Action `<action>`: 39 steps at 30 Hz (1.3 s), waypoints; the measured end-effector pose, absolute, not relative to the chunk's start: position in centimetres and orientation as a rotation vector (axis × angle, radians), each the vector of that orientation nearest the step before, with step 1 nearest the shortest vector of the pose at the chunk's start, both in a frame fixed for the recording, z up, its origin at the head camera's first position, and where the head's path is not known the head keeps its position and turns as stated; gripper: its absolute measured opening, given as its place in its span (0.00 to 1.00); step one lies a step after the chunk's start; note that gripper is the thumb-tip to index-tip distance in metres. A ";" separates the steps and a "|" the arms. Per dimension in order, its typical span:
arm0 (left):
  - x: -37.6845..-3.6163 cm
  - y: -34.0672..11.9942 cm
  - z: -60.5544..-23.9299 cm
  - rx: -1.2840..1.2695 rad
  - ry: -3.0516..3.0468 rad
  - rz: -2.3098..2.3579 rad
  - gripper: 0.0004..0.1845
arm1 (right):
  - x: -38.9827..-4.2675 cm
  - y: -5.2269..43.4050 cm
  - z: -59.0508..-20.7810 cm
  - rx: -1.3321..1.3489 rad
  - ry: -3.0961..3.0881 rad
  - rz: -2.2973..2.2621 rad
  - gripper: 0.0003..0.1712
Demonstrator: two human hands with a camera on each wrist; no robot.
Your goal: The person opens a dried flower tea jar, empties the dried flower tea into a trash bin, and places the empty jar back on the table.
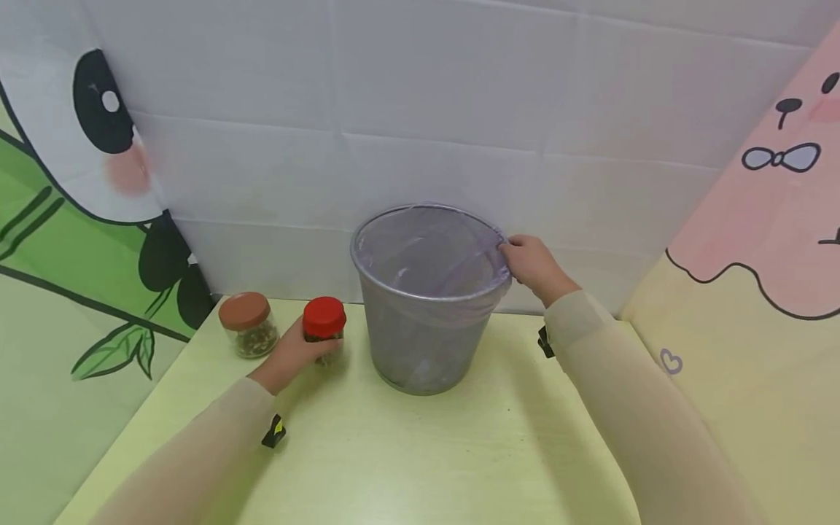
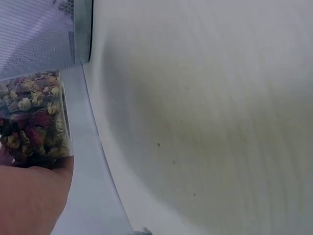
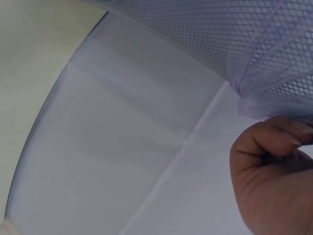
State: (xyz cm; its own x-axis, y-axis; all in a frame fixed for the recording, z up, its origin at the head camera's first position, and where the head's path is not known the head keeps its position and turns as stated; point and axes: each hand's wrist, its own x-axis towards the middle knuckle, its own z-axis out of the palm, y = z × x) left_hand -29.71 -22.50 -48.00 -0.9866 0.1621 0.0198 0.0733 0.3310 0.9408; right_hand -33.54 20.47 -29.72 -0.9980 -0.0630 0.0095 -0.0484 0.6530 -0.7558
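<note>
A grey mesh trash bin (image 1: 426, 343) stands upright on the table near the back wall, lined with a thin purple trash bag (image 1: 453, 266) folded over its rim. My right hand (image 1: 534, 266) grips the bin at the right side of its rim, over the bag; the fingers (image 3: 276, 137) look curled in the right wrist view. To the bin's left, my left hand (image 1: 295, 354) is wrapped round a clear jar with a red lid (image 1: 324, 317). Dried flower buds (image 2: 34, 115) fill this jar in the left wrist view.
Left of my left hand stands a second clear jar (image 1: 252, 328) with a brown lid and dried contents. Pale panels form the back wall (image 1: 433, 95), close behind the bin. Printed cartoon walls flank the pale yellow table (image 1: 407, 459) on both sides.
</note>
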 end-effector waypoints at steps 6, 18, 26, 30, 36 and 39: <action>-28.1 -22.1 -46.6 0.244 2.506 1.686 0.44 | -33.5 20.6 -29.1 -0.118 2.840 -1.255 0.23; -25.2 -20.6 -44.7 0.357 2.377 1.752 0.38 | -33.7 20.9 -28.9 -0.124 2.860 -1.243 0.23; -22.9 -18.4 -43.6 0.388 2.340 1.793 0.36 | -33.6 21.3 -29.0 -0.151 2.839 -1.279 0.23; -21.7 -17.1 -43.4 0.425 2.297 1.832 0.35 | -33.5 21.5 -29.2 -0.168 2.832 -1.292 0.23; -20.3 -15.4 -42.9 0.439 2.265 1.920 0.32 | -33.2 21.8 -29.5 -0.181 2.825 -1.320 0.24; -19.4 -14.8 -42.8 0.419 2.276 1.951 0.32 | -33.1 22.0 -29.7 -0.168 2.792 -1.359 0.26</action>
State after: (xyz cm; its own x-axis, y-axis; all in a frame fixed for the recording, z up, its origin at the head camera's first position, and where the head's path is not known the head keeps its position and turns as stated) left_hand -19.42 -14.77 -42.82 -0.9553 0.2813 0.0913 0.1332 0.1336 0.9820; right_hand -33.10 22.02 -29.66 -0.9937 -0.1105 0.0191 -0.0831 0.6122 -0.7863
